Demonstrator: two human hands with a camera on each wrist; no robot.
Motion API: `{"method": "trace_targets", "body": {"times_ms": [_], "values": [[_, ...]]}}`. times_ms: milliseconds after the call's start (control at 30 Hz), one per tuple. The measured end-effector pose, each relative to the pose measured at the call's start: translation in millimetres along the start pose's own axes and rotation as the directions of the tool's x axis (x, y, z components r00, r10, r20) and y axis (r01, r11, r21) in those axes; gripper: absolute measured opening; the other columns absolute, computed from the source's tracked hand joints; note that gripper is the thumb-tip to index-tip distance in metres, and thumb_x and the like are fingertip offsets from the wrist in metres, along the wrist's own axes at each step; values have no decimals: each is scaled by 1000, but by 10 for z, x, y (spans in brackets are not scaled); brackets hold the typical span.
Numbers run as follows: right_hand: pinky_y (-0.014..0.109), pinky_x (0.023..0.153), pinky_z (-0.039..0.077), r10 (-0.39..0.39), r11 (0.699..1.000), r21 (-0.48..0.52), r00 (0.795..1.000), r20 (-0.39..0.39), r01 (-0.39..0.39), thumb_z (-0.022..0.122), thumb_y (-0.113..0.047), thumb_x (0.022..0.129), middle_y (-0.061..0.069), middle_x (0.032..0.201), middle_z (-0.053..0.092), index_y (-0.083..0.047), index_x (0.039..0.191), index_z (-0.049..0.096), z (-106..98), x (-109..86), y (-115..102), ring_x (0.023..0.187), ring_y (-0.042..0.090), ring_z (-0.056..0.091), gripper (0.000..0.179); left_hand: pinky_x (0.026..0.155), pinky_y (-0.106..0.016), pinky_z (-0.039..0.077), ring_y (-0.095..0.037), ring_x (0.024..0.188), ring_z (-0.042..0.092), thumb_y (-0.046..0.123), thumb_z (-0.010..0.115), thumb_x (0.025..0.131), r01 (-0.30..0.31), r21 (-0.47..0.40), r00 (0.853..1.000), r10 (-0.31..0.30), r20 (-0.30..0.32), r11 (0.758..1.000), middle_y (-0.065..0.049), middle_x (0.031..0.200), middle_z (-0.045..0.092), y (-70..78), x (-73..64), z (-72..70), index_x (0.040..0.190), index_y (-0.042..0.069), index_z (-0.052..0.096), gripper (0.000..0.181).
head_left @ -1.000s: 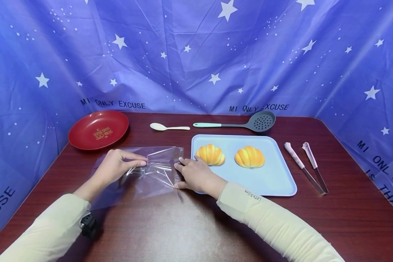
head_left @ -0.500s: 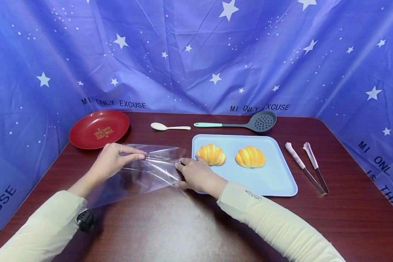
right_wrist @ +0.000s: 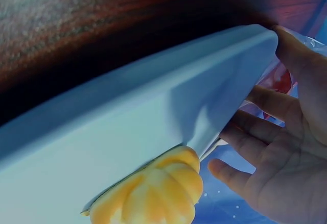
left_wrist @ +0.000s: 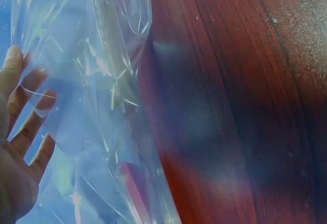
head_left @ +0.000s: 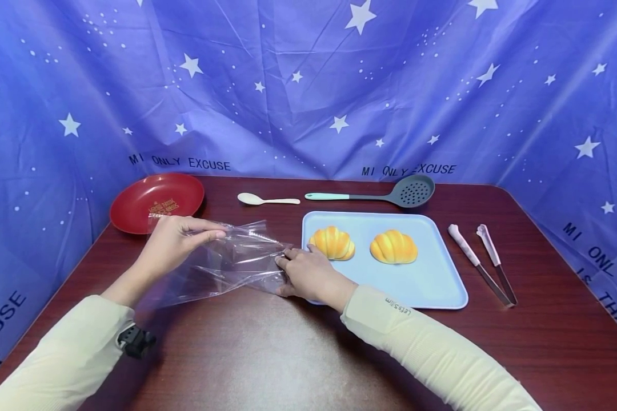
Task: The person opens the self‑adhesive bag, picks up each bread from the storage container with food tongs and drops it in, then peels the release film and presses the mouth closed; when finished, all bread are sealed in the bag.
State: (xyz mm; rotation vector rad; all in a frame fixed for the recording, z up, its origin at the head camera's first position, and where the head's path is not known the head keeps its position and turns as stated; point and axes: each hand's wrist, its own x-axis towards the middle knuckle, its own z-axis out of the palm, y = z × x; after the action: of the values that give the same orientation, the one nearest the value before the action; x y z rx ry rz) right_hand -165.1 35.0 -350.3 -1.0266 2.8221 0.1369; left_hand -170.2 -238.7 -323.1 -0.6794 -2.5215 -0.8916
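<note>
A clear plastic bag (head_left: 236, 260) stretches between my two hands, left of the tray. My left hand (head_left: 172, 242) pinches its upper edge between thumb and forefinger, lifting that part. In the left wrist view the crinkled film (left_wrist: 76, 101) hangs across my spread lower fingers. My right hand (head_left: 316, 274) rests with spread fingers on the bag's right end, beside the light blue tray (head_left: 385, 291). On that tray lie two croissants (head_left: 332, 243), the left one close behind my right fingers. The right wrist view shows a croissant (right_wrist: 153, 196) and my right fingers along the tray's edge.
A red plate (head_left: 156, 191) sits at the back left, partly behind the bag. Along the back lie a white spoon (head_left: 252, 199) and a dark slotted skimmer (head_left: 413, 191). Tongs (head_left: 485, 260) with pale handles lie right of the tray. A starry blue curtain surrounds the table.
My left hand has moved up and slightly left, raising the bag's edge, so the bag now overlaps the plate's lower rim. My right hand has stayed in place.
</note>
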Motion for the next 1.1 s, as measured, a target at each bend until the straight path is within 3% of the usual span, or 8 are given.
{"method": "trace_targets", "body": {"times_ms": [167,300,400,667,900,1100], "values": [[52,117,32,10,1000,1,1000,8,-10,69,-55,92,8,150,53,-14,147,55,-13,-6,-4,141,20,45,69,62,-21,47,-16,76,70,8,88,77,-80,59,997,81,-12,995,4,86,78,27,23,-5,99,14,84,23],[52,117,32,16,1000,-9,1000,12,-16,68,-56,92,8,150,53,-16,147,55,-24,-7,-7,141,20,45,69,64,-34,49,-18,71,67,6,88,75,-186,152,980,195,-45,971,2,84,78,75,49,0,98,14,83,25],[52,117,32,16,1000,-13,1000,16,-16,68,-56,92,8,150,53,-15,148,55,-30,-8,-8,141,20,46,70,66,-41,51,-20,70,67,5,88,76,-220,186,972,230,-36,958,-2,84,78,110,61,20,98,12,83,24],[52,118,30,12,1000,-14,1000,12,-12,65,-57,94,7,151,52,-15,149,53,2,-6,13,142,20,44,70,72,-44,56,-25,82,74,13,86,80,-129,175,987,109,118,976,-2,88,78,73,2,80,97,12,83,18],[51,120,27,14,1000,-4,1000,0,-14,64,-58,94,9,151,52,-16,148,54,17,1,72,142,24,44,70,80,-47,57,-29,93,74,14,85,82,0,106,994,-11,108,994,-2,91,79,-44,-91,107,101,12,83,20],[53,119,27,-30,998,54,998,-62,34,67,-52,95,13,148,54,-12,146,56,-14,-18,125,141,26,45,66,81,-48,58,-28,94,74,14,84,84,107,37,985,-111,134,994,-2,90,79,-80,-153,124,104,12,82,21]]}}
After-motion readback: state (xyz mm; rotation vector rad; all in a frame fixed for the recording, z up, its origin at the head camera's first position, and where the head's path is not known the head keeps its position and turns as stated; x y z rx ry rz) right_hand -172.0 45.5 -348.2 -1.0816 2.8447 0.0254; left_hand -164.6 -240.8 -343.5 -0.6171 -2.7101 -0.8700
